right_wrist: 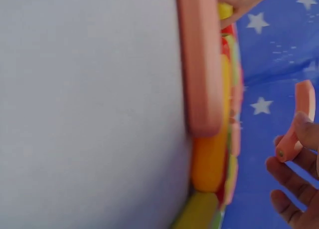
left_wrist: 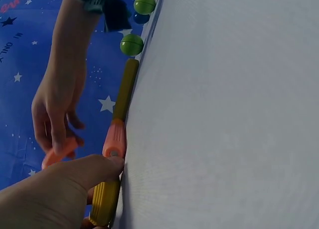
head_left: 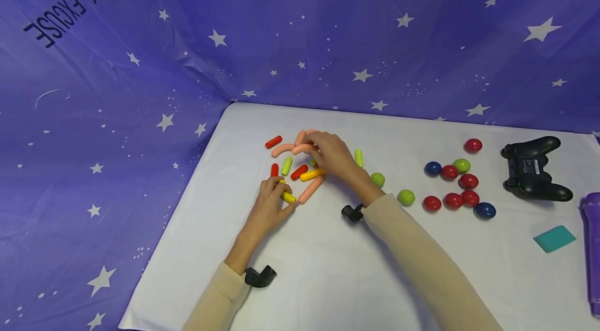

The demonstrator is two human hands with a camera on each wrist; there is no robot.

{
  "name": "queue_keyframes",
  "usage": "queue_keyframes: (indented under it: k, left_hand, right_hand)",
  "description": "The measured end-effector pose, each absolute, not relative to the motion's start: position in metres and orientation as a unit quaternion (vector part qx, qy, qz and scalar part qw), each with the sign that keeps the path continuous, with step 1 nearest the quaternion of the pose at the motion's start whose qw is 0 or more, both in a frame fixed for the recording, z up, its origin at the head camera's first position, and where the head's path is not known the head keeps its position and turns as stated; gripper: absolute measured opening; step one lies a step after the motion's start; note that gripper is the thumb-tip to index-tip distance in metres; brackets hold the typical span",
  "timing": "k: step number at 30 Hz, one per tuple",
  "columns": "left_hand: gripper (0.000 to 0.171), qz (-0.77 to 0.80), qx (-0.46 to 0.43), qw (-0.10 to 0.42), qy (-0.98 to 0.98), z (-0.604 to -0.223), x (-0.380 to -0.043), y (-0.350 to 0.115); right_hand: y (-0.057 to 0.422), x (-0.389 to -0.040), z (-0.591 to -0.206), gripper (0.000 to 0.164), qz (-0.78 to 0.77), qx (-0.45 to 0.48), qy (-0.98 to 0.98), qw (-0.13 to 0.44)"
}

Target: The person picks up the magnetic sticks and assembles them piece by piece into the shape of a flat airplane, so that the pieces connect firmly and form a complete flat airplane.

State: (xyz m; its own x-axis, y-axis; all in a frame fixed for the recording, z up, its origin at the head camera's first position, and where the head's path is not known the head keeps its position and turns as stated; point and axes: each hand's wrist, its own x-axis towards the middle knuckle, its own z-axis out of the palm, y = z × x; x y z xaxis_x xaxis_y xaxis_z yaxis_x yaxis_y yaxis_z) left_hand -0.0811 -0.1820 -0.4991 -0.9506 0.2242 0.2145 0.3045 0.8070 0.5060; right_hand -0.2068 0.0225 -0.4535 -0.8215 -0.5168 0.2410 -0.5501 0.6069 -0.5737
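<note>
Black capital letters on the purple cloth (head_left: 281, 34) behind the table (head_left: 328, 279) stood turned round to the wearer's view: "ONLY" and "EXCUSE" could be read slanting along the upper left, "THAT" was partly cut by the top left corner, and another "EXCUSE" was clipped at the top edge. The left wrist view also caught "ONLY" small at its left, near a bit of pinkish script too cropped to read. The black game controller (head_left: 532, 170) on the right carried a pale label whose print was too small to make out. Both forearms, in beige sleeves, reached forward across the white surface. The left hand (head_left: 266, 205) lay low and palm down, its fingers bent over a yellow piece (head_left: 288, 197) on the table and its thumb on the near side, pinching it; the thumb tip came close to the end of a straight pink piece (head_left: 311, 190). The right hand (head_left: 334, 153) arched over the far side of the cluster, thumb and finger clamped on a curved pink piece (head_left: 301, 149) held above the table, the other fingers loosely bent and apart. Between the hands lay an orange piece (head_left: 312, 174) and a red piece (head_left: 299, 172). Green balls (head_left: 406, 197) and red balls (head_left: 432, 203) sat farther right.
</note>
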Motion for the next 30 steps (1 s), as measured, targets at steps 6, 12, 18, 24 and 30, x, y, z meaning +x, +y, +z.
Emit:
queue_keyframes:
  k: [6,12,18,24,30]
  left_hand:
    - [0.037,-0.289,-0.117,0.071,-0.947,-0.497,-0.073,-0.187]
    - [0.056,-0.319,-0.117,0.055,-0.939,-0.482,-0.035,-0.180]
    - [0.056,-0.350,-0.149,0.035,-0.924,-0.490,0.001,-0.157]
    - [0.055,-0.361,-0.195,0.086,-0.908,-0.507,0.006,-0.140]
    - [0.047,-0.354,-0.217,0.133,-0.900,-0.514,0.008,-0.130]
  right_hand:
    - [0.047,-0.166,-0.451,0.021,0.356,0.277,-0.892,0.011]
    - [0.072,-0.114,-0.462,0.019,0.330,0.259,-0.908,0.000]
    - [0.088,-0.094,-0.476,0.021,0.305,0.262,-0.916,0.003]
    - [0.092,-0.095,-0.485,0.018,0.310,0.285,-0.907,-0.019]
    - [0.090,-0.095,-0.488,0.017,0.307,0.306,-0.900,-0.037]
